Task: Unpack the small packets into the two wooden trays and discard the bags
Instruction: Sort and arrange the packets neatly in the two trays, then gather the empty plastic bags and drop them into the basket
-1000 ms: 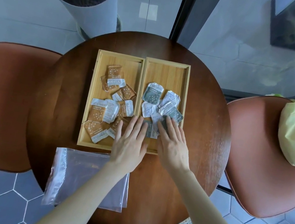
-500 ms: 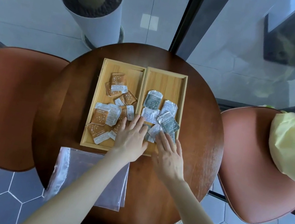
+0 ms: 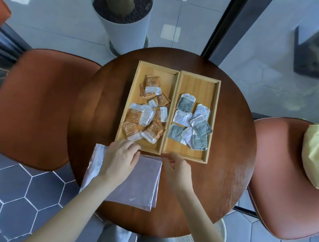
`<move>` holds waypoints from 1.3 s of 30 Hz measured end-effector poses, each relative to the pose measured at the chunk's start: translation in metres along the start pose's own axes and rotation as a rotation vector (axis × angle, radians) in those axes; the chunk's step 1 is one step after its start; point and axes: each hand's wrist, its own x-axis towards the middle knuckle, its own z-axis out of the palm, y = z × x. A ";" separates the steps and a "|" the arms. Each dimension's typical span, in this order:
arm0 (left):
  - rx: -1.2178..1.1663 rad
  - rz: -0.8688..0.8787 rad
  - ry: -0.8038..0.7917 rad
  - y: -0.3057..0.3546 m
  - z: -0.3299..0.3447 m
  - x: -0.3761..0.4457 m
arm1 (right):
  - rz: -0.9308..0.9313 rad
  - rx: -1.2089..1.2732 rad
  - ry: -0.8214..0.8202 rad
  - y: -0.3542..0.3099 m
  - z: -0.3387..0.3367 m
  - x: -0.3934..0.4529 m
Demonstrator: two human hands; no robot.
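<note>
Orange packets held in left tray, grey packets in right tray. Emptied bags flat on table, pinched at top edge by left hand and right hand, presumably for discarding.

two wooden trays, two hands, two chairs

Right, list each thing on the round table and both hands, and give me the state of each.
Left wooden tray: holds loose orange packets.
Right wooden tray: holds loose grey-green packets.
Clear plastic bags: flat, stacked, apparently empty, at the table's near edge.
Left hand: on the bags' top edge, grip unclear.
Right hand: fingers curled at the bags' top right corner.
Round brown wooden table: upright.
</note>
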 end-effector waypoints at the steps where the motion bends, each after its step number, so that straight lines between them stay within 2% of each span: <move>1: 0.020 -0.012 0.001 -0.009 -0.001 -0.011 | -0.022 -0.037 -0.007 0.003 0.012 -0.008; 7: 0.153 -0.121 -0.096 -0.056 0.003 -0.065 | -0.302 -0.513 0.103 0.032 0.078 -0.051; 13: 0.109 -0.190 -0.130 -0.080 0.010 -0.103 | -0.262 -0.783 0.076 0.056 0.106 -0.069; 15: 0.061 -0.281 -0.099 -0.080 0.013 -0.107 | -0.250 -0.823 0.084 0.057 0.111 -0.072; 19: -0.160 -0.635 0.000 -0.072 0.014 -0.112 | -0.233 -0.855 0.081 0.056 0.114 -0.072; 21: -0.262 -0.739 0.028 -0.067 0.013 -0.112 | -0.241 -0.870 0.076 0.054 0.113 -0.072; 28: -0.442 -0.872 0.006 -0.066 0.008 -0.112 | -0.299 -0.910 0.085 0.044 0.104 -0.062; 34: -0.650 -1.044 -0.025 -0.059 -0.001 -0.112 | -0.263 -0.931 0.040 0.044 0.108 -0.068; 39: -0.993 -1.143 -0.057 -0.052 -0.007 -0.114 | -0.230 -0.909 -0.078 0.042 0.107 -0.071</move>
